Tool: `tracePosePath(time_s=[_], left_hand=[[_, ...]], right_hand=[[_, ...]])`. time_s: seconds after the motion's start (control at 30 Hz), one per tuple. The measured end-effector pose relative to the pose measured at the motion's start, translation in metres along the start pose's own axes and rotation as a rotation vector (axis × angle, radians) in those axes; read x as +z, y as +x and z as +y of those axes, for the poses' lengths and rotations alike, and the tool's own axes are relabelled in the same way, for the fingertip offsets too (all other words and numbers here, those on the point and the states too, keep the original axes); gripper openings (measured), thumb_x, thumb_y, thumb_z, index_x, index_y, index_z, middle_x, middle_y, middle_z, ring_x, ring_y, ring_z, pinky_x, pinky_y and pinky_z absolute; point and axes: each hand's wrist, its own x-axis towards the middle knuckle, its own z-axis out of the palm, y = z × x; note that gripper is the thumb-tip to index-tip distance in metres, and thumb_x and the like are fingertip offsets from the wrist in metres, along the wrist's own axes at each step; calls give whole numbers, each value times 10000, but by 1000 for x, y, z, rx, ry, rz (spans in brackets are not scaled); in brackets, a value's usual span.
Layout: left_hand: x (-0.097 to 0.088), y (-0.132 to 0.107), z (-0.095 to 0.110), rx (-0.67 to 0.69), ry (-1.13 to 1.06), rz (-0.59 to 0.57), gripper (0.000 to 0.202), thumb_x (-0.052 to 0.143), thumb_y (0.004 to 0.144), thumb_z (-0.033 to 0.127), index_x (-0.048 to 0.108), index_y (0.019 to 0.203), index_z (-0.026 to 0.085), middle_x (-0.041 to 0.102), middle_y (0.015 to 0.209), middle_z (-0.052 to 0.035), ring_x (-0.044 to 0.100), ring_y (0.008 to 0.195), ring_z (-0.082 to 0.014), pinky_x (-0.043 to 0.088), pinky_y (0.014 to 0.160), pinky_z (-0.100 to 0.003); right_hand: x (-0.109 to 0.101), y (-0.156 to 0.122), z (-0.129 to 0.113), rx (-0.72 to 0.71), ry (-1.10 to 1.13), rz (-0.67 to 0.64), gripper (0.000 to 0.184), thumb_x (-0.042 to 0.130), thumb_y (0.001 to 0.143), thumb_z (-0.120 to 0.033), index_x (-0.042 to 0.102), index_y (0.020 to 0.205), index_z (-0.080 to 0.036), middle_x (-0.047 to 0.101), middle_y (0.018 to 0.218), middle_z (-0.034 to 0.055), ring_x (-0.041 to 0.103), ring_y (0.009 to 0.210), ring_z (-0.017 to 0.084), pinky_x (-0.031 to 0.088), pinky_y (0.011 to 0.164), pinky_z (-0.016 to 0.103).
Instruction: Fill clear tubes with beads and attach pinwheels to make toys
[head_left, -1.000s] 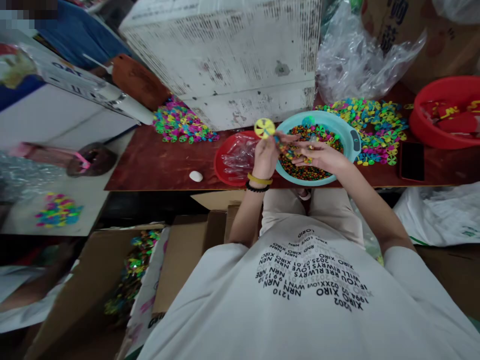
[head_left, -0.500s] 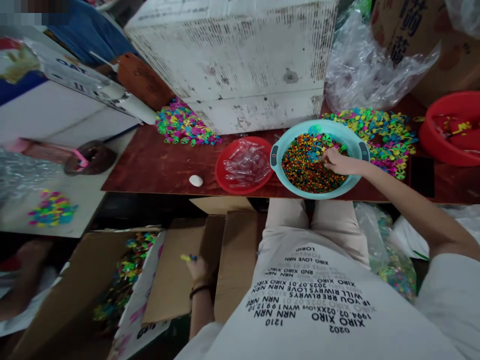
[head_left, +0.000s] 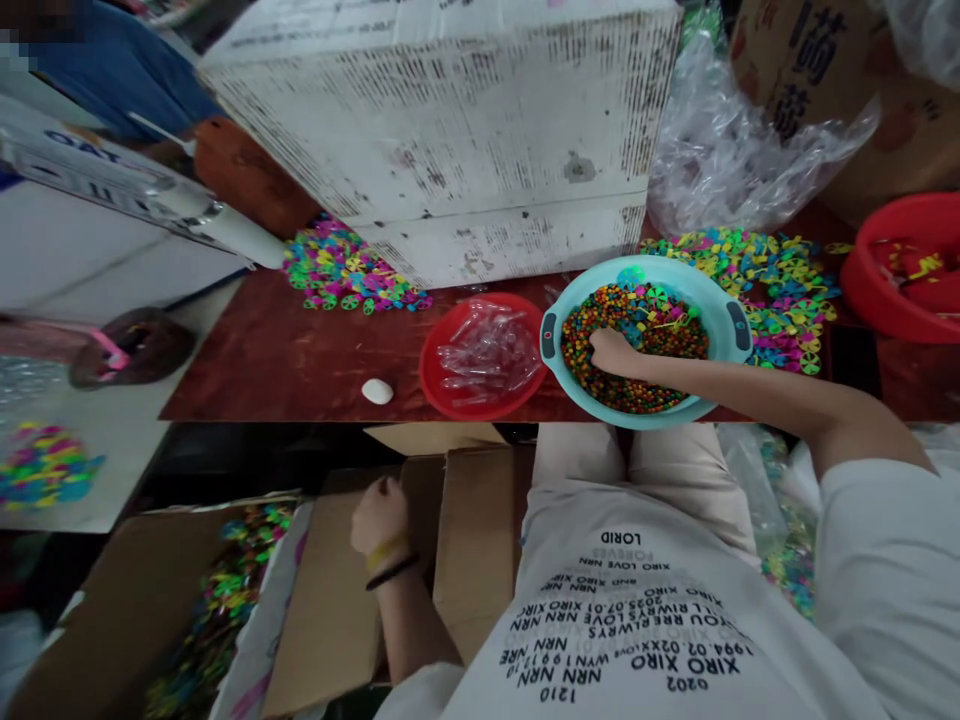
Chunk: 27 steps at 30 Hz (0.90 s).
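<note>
My right hand [head_left: 615,353] is in the light blue basin [head_left: 559,385], its fingers curled down into small multicoloured beads [head_left: 637,398]; the fingertips and whatever they grip are hidden. Beside it in the basin lie a few coloured plastic wheel-shaped pieces [head_left: 660,298]. Over the open cardboard box [head_left: 330,590] I hold my left hand [head_left: 381,515], fingers curled closed; no object shows in it. A red dish [head_left: 431,385] of clear plastic tubes [head_left: 487,350] stands left of the basin.
Colourful plastic pieces lie in heaps on the table [head_left: 247,370], one heap [head_left: 352,265] left of the big white carton [head_left: 510,150], another [head_left: 780,280] right of the basin. A white egg-shaped object [head_left: 377,391] lies near the front edge. A red basin [head_left: 900,290] stands far right.
My right hand has moved left within the basin, down among the beads. The yellow and blue piece in my left hand no longer shows; that hand has shifted slightly and its fingers are curled.
</note>
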Motion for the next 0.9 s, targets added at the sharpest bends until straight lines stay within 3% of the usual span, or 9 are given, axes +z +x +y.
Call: tracePosePath(time_s=[0.07, 0.1, 0.17, 0.27, 0.37, 0.43, 0.53, 0.73, 0.9], left_hand=[[-9, 12, 27, 8, -65, 70, 431, 460, 983, 472, 766, 1051, 176, 798, 925, -196, 769, 970, -411, 602, 873, -584], [-14, 14, 46, 95, -147, 79, 432, 475, 1006, 488, 765, 1125, 191, 817, 1034, -168, 771, 1044, -369, 601, 956, -534], [-22, 14, 95, 432, -322, -4, 427, 519, 1035, 517, 755, 1241, 227, 809, 1217, -118, 752, 1157, -306, 578, 1064, -452], [-23, 10, 179, 861, -427, -258, 347, 538, 1072, 454, 794, 1187, 249, 805, 1249, -83, 750, 1170, -257, 575, 1076, -373], [-5, 15, 251, 1085, -451, -435, 336, 508, 1098, 396, 783, 1208, 238, 813, 1212, -81, 763, 1114, -219, 580, 1053, -347], [19, 25, 288, 1179, -391, -485, 325, 503, 1099, 366, 768, 1226, 229, 808, 1206, -86, 757, 1110, -215, 579, 1043, -362], [59, 42, 329, 1251, -180, -538, 278, 528, 1075, 275, 754, 1228, 222, 795, 1193, -83, 737, 1125, -222, 572, 1028, -382], [105, 44, 374, 1213, 156, -501, 221, 580, 1043, 247, 752, 1155, 168, 746, 1196, -118, 721, 1075, -251, 558, 950, -355], [122, 25, 391, 977, 221, -535, 321, 657, 1022, 420, 723, 1096, 115, 771, 1043, -152, 734, 988, -311, 559, 874, -390]], right_hand=[[-3, 1, 5, 46, 126, 10, 171, 648, 864, -98, 784, 967, -121, 817, 1043, 157, 756, 975, 301, 579, 856, 328], [-4, -1, 9, 60, 189, 12, 166, 660, 869, -128, 781, 983, -135, 819, 1028, 124, 754, 943, 273, 579, 819, 308], [-8, -12, 19, 71, 312, 11, 206, 673, 895, -206, 776, 1066, -152, 818, 1053, 84, 747, 912, 220, 580, 777, 280], [-15, -34, 34, 98, 717, -23, 307, 756, 868, -291, 774, 1151, -173, 800, 1165, 84, 736, 957, 179, 592, 765, 263], [-29, -52, 49, 129, 1088, -31, 314, 875, 737, -259, 804, 1032, -175, 796, 1110, 89, 730, 975, 198, 615, 736, 272], [-41, -58, 62, 126, 1097, 11, 280, 898, 715, -267, 818, 970, -183, 800, 1000, 81, 734, 932, 216, 621, 696, 281], [-61, -63, 83, 99, 949, 119, 267, 877, 763, -304, 845, 1006, -200, 810, 966, 77, 749, 907, 243, 626, 712, 326], [-81, -71, 115, -159, 590, 338, 245, 790, 838, -263, 857, 1070, -218, 819, 1198, 81, 747, 1140, 318, 550, 1094, 483], [-68, -71, 131, -134, 635, 468, 326, 784, 824, -314, 811, 1125, -191, 826, 1098, 101, 774, 1009, 311, 603, 961, 479]])
